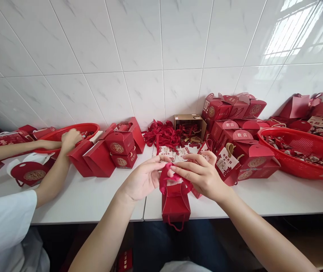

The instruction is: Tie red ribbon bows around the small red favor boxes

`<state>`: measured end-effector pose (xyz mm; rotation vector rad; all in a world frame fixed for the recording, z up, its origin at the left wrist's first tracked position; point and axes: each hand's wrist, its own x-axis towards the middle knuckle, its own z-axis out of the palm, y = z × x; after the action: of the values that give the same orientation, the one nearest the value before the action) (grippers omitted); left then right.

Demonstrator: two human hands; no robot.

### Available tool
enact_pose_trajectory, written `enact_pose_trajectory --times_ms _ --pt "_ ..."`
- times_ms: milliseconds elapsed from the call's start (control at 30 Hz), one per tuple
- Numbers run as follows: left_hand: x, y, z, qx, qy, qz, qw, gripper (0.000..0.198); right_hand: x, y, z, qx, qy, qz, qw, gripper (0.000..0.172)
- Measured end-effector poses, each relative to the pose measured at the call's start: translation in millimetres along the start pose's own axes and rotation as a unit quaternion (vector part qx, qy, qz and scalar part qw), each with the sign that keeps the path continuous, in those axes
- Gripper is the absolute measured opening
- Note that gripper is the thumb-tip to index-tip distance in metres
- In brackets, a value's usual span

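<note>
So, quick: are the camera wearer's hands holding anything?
Left hand: partly curled, touching the red ribbon; firm grip can't be told.
Right hand: closed, pinching the red ribbon.

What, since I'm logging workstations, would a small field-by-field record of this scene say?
left hand: at the red ribbon, grip unclear
right hand: holding the red ribbon
red box: below the ribbon, at the table's front edge
ribbon pile: near the tiled wall
left basket: red, another person's hand at it
right basket: red
</note>
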<state>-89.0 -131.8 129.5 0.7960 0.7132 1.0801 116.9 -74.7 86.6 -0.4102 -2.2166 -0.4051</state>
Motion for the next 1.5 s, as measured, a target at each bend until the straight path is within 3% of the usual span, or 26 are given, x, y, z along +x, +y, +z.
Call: enact_pose_trajectory --times_ms 100,167,300,367,500,633,700,767,833,967,1067,1167,1267,1300,1433,1500 --pt "-4 -4 4.2 0.069 -0.003 0.046 0.997 0.012 0 -2 1 0.001 0.011 0.008 1.000 0.037" --pt "-6 -11 4.8 0.175 0.060 0.130 0.974 0.021 -2 -3 1 0.007 0.017 0.025 1.000 0.041" --pt "-9 -30 -6.1 0.376 0.247 0.324 0.832 0.034 -16 -8 -1 0.012 0.080 0.130 0.988 0.051" --pt "-9 -35 -13.3 0.401 0.263 0.334 0.812 0.034 -24 -12 0 0.021 0.109 0.173 0.979 0.050" --pt "-9 -35 -15.6 0.391 0.179 0.275 0.860 0.029 -31 -17 6 0.060 0.082 0.181 0.978 0.049" --pt "5 -39 -9.9 0.490 0.063 0.217 0.842 0.058 -24 -17 10 0.090 0.079 0.178 0.977 0.046" --pt "16 -42 -12.0 0.479 0.071 0.210 0.849 0.045 -21 -16 9 0.097 0.075 0.169 0.978 0.042" --pt "24 -43 -17.3 0.399 0.090 0.180 0.895 0.008 -21 -14 6 0.086 0.059 0.156 0.982 0.040" --pt "26 -39 -22.3 0.315 0.091 0.140 0.934 0.026 -23 -13 3 0.055 0.038 0.135 0.989 0.039" --pt "17 -28 -21.0 0.244 0.040 0.084 0.965 0.040 -28 -13 4 -0.009 0.000 0.086 0.996 0.036" --pt "9 -25 -14.9 0.236 0.006 0.067 0.970 0.033 -30 -14 10 -0.031 -0.012 0.078 0.996 0.039" --pt "3 -25 -11.1 0.299 -0.008 0.062 0.952 0.031 -31 -14 14 -0.032 -0.015 0.087 0.996 0.037" --pt "-5 -27 -8.2 0.426 -0.013 0.053 0.903 0.033 -32 -13 15 -0.031 -0.021 0.103 0.994 0.038" --pt "-9 -27 -7.7 0.492 0.007 0.068 0.868 0.033 -33 -13 15 -0.030 -0.019 0.112 0.993 0.039" --pt "-28 -34 -17.9 0.703 0.149 0.149 0.679 0.036 -45 -17 5 -0.013 0.041 0.186 0.982 0.037" --pt "-42 -39 -34.9 0.727 0.203 0.155 0.638 0.037 -59 -19 -2 0.013 0.082 0.240 0.967 0.033"
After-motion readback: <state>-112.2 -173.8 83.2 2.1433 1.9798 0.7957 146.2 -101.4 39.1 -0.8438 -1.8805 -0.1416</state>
